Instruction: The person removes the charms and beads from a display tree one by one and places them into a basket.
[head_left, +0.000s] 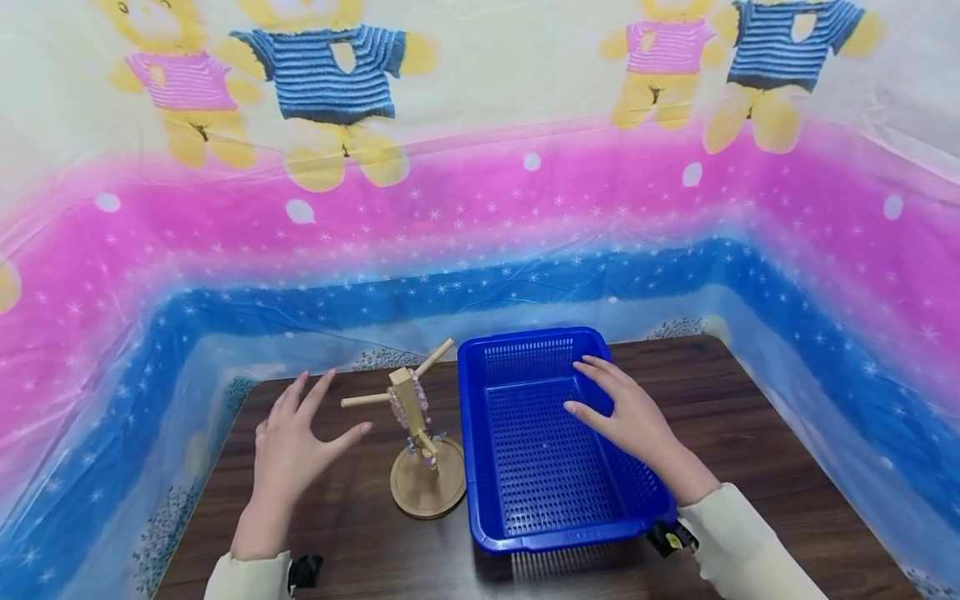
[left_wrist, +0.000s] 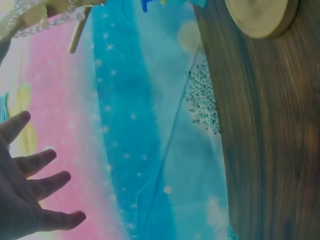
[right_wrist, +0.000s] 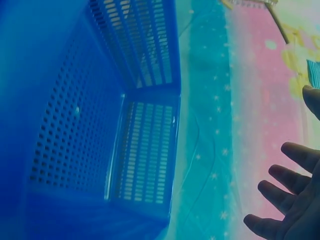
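Note:
Left of centre on the table stands a wooden jewelry stand [head_left: 408, 400] with a round base and several pegs. Beaded bracelets [head_left: 397, 410] hang from it, and some beads [left_wrist: 55, 20] show in the left wrist view. My left hand [head_left: 288, 450] hovers to the left of the stand, fingers spread, holding nothing. A blue plastic basket [head_left: 474, 467] with slotted walls sits right beside the stand, with nothing in it. Over its right side hangs my right hand [head_left: 626, 412], fingers apart and holding nothing; in the right wrist view the basket wall [right_wrist: 150, 155] is close by.
The dark wood table [head_left: 750, 450] reaches back to a printed curtain [head_left: 480, 208] with bears and snowflakes, which surrounds it on the back and both sides. Small black devices [head_left: 306, 572] are strapped at both wrists.

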